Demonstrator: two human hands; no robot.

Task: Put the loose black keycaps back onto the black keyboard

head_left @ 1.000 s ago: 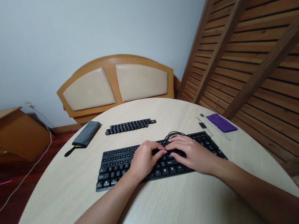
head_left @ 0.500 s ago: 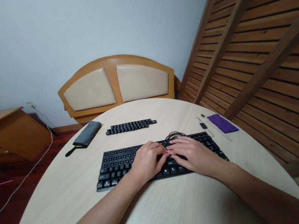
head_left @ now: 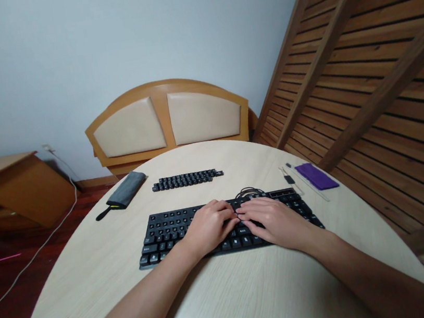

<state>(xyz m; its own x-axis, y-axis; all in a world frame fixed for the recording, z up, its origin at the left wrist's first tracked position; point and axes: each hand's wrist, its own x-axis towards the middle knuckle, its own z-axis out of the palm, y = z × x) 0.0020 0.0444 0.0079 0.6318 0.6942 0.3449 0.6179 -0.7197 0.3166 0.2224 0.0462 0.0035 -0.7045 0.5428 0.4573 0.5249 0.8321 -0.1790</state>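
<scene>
A black keyboard (head_left: 154, 247) lies across the near part of the table, its upper left rows showing bare key sockets and its lower rows still capped. Over its middle, my left hand (head_left: 210, 226) is closed, thumb and fingertips drawn together. My right hand (head_left: 273, 220) comes from the other side with its fingers together, and the fingertips of both hands meet just above the keys. Whatever they pinch is hidden by the fingers. Behind the keyboard, loose black keycaps (head_left: 185, 180) stand in neat rows.
On the round table (head_left: 231, 298), a grey pouch (head_left: 127, 189) lies at left. To the right are a purple cloth pouch (head_left: 316, 176), a wire keycap puller (head_left: 288, 178) and a thin brush (head_left: 310, 183). A coiled black cable (head_left: 248, 191) sits behind the keyboard.
The view has shifted slightly. Both hands stay together over the middle of the keyboard, with barely any change in the fingers.
</scene>
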